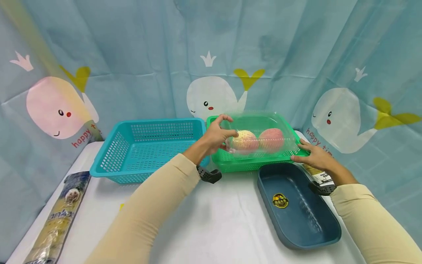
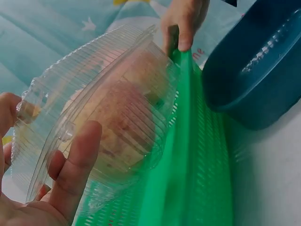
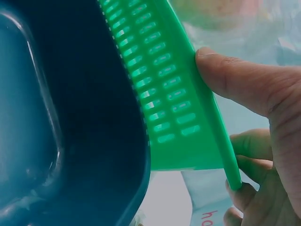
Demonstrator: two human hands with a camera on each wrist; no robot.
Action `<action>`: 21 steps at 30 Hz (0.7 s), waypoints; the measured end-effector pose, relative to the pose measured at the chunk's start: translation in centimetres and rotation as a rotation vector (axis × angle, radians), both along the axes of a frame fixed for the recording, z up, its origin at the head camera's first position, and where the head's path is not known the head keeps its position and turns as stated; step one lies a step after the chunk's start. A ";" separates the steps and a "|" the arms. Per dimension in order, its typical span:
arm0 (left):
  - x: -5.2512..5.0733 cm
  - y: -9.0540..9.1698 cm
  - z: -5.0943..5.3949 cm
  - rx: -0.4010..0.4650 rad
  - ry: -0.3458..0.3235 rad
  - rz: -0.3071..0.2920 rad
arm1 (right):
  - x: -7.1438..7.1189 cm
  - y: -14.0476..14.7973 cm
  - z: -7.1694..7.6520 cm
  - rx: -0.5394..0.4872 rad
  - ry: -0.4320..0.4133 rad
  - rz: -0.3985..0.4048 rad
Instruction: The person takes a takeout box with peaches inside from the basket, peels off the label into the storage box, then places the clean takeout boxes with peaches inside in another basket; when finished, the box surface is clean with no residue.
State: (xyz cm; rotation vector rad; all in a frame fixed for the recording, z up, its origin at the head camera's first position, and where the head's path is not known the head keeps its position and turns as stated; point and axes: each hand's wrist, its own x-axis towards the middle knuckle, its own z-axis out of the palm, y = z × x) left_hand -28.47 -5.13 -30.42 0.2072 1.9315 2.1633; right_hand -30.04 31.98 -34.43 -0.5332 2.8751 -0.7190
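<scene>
My left hand (image 1: 215, 135) grips the left end of a clear plastic clamshell box (image 1: 252, 121), with the thumb on one side and the fingers on the other. Inside it are two round pink-and-yellow fruits (image 1: 271, 140), seemingly apples. The box is tilted above the green basket (image 1: 237, 167); in the left wrist view the clear box (image 2: 108, 61) hides part of the basket. At the basket's right end, my right hand (image 1: 314, 157) pinches the rim, its thumb (image 3: 230, 75) on the inner side and its fingers curled under the edge.
A blue perforated basket (image 1: 148, 150) stands left of the green one. In front on the right lies a dark blue tub (image 1: 296, 209) with a round sticker, partly over a printed packet (image 1: 318, 175). A long printed package (image 1: 57, 223) rests at the table's left edge. Whale-print curtain hangs behind.
</scene>
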 end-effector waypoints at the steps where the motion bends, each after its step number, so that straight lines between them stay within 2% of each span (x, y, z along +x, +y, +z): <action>1: -0.2 0.1 -0.3 0.005 -0.008 0.009 | 0.0 0.0 0.0 -0.002 0.003 0.001; 7: -1.2 0.9 -2.5 -0.016 -0.049 0.050 | 0.0 0.0 -0.1 -0.006 0.018 0.009; 12: -1.7 1.3 -4.2 -0.015 -0.084 0.052 | -0.1 -0.4 -0.3 -0.015 0.010 0.005; 17: -2.1 1.7 -4.7 -0.039 -0.116 0.056 | -0.1 -0.4 -0.4 -0.027 0.013 0.004; 21: -2.5 2.4 -4.9 -0.113 -0.106 0.048 | 0.0 -0.1 -0.5 -0.030 0.010 -0.022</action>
